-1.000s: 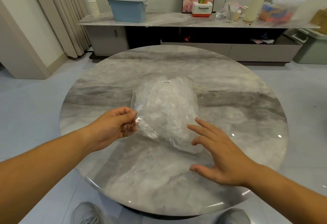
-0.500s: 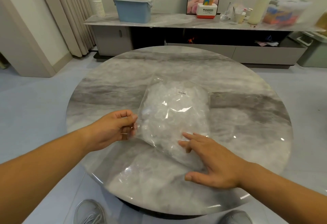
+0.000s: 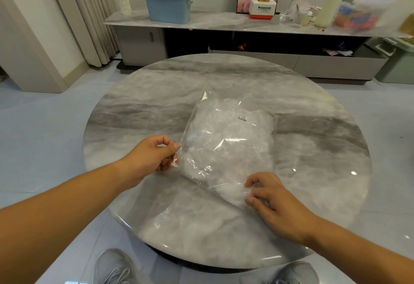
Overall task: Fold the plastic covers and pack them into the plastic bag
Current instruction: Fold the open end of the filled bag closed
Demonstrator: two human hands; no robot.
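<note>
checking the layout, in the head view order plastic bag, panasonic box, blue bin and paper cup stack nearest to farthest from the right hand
1. plastic bag, touching the right hand
2. Panasonic box, sideboard middle
3. blue bin, sideboard left
4. paper cup stack, far left

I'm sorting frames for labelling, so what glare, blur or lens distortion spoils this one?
Head view: white glare streaks cross the plastic bag; small bright reflections dot the table near its right rim; the clear storage box at far right is smeared; wide-angle distortion slants the curtain at the left edge; the left hand and right hand look sharp.
</note>
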